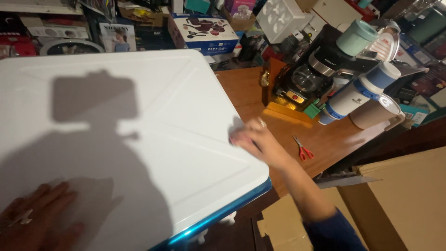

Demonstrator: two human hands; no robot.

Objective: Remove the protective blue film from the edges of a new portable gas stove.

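While the left hand (35,218) lies flat and open on the white panel (121,139), the right hand (253,139) should keep its small cloth (238,136), which it grips, pressed flat.

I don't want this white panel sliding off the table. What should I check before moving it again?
1. Left hand flat on the panel: ok.
2. Right hand on the panel's right edge: ok; whether it grips, cannot tell.
3. Panel fully supported: not ok, its blue-edged near corner overhangs the table.
4. Scissors clear of the panel: ok.
5. Coffee maker and mugs apart from the panel: ok.
6. Floor beside the table free: not ok, cardboard box stands close.
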